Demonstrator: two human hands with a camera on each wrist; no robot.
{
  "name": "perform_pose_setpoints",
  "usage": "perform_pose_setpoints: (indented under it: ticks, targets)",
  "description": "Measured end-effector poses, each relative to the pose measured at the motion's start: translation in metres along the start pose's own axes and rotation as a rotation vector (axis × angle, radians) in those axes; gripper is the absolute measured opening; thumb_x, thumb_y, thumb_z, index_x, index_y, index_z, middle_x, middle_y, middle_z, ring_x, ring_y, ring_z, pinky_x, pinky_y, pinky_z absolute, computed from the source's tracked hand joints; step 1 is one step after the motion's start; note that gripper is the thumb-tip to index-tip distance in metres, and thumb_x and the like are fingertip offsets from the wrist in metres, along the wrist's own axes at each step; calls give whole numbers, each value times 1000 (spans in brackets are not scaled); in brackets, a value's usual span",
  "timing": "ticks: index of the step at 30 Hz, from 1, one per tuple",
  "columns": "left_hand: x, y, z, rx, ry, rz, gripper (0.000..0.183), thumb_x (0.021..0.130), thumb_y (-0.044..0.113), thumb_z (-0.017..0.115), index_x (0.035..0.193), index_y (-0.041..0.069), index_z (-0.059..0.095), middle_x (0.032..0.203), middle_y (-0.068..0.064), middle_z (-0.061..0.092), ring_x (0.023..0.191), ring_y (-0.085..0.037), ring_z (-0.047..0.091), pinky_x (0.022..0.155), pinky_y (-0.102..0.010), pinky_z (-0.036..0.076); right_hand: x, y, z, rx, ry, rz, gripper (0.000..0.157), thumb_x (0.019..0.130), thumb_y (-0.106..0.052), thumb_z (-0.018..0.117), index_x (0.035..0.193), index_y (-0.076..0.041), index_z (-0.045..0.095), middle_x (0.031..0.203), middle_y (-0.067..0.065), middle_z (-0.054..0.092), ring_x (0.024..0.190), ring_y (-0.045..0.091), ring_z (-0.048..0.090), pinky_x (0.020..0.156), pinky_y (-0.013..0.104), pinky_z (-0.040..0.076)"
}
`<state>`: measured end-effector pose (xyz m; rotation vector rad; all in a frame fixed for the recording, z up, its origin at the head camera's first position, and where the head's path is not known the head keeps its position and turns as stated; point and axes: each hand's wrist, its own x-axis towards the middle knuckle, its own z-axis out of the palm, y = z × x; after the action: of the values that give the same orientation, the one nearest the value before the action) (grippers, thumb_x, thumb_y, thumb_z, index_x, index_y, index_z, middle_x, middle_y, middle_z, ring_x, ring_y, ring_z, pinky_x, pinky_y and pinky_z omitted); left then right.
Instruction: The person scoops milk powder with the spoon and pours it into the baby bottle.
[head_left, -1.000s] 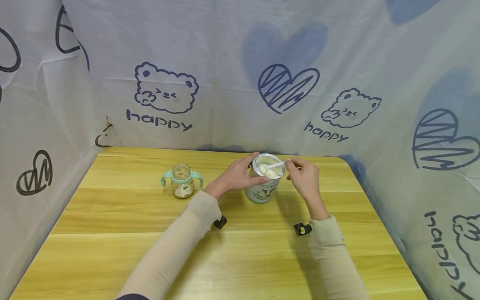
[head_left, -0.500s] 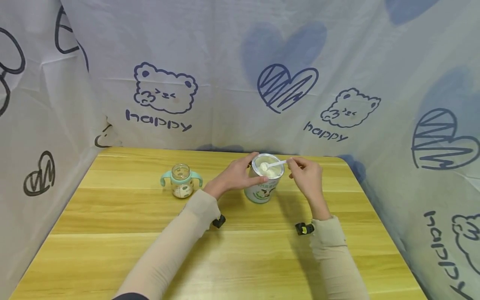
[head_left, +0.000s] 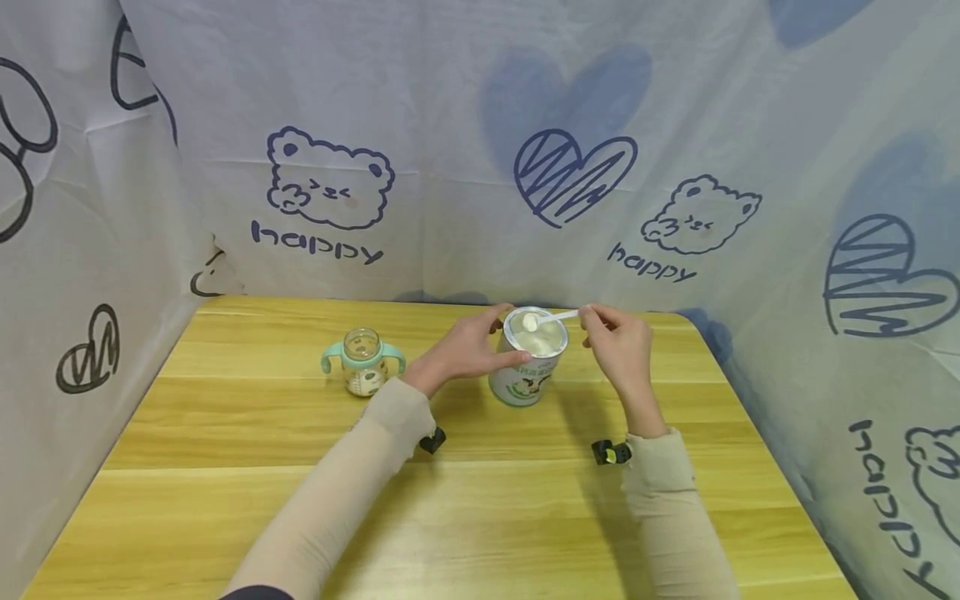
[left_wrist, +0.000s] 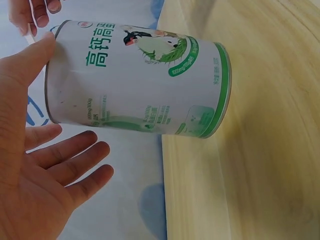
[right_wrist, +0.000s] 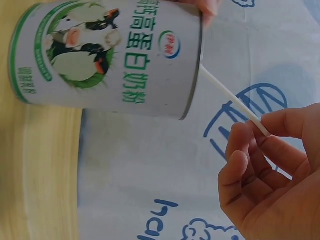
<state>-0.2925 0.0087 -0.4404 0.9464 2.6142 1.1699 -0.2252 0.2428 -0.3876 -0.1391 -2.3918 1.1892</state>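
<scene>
A white-and-green milk powder can (head_left: pixel 525 385) with a cow picture stands upright on the table, its top uncovered and pale powder (head_left: pixel 542 340) inside. My left hand (head_left: pixel 467 347) holds it near the rim, thumb at the front and a finger behind; the other fingers (left_wrist: pixel 82 172) extend loosely beside the can. My right hand (head_left: pixel 624 346) pinches the end of a thin white measuring spoon (right_wrist: pixel 232 97) between thumb and fingers. The spoon's bowl, heaped with powder, is over the can's opening near the back rim.
Left of the can stands a clear baby bottle (head_left: pixel 364 382) with mint-green handles, uncapped, with powder in it. The wooden table (head_left: pixel 465 517) ends at the back against a printed cloth (head_left: pixel 450 208), which also hangs along both sides.
My right hand has risen slightly and moved right, lifting the spoon's bowl from the powder toward the rim. My left hand stays on the can.
</scene>
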Motion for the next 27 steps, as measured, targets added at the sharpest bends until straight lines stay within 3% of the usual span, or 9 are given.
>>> perform_pose_setpoints:
  ticks: [4, 10, 18, 27]
  targets:
    - [-3, 2, -6, 7, 0, -27, 99, 90, 60, 77, 164, 10, 34, 151, -21, 58, 136, -36, 59, 111, -53, 53, 1, -5, -1, 35, -7, -1, 25, 101, -22, 66, 104, -4, 83, 92, 21, 78, 62, 17, 69, 51, 18, 47]
    - [-7, 3, -17, 22, 17, -32, 100, 90, 58, 78, 165, 11, 33, 150, -21, 58, 138, -36, 58, 111, -54, 53, 4, -16, 0, 50, -13, -18, 26, 101, -23, 66, 103, -3, 83, 94, 20, 78, 62, 12, 67, 50, 19, 44]
    - [-16, -1, -36, 67, 103, 1, 80, 92, 45, 80, 156, 9, 47, 140, -19, 67, 126, -34, 66, 105, -48, 57, 6, -34, 13, 116, -65, 4, 27, 101, -23, 66, 109, -4, 82, 95, 17, 78, 68, 24, 69, 47, 19, 41]
    - [-35, -10, -59, 131, 149, -29, 77, 91, 49, 79, 153, 13, 51, 140, -17, 67, 128, -34, 64, 107, -51, 56, 7, -46, 35, 206, -126, 8, 25, 100, -23, 66, 101, -3, 82, 91, 18, 76, 63, 13, 66, 50, 19, 45]
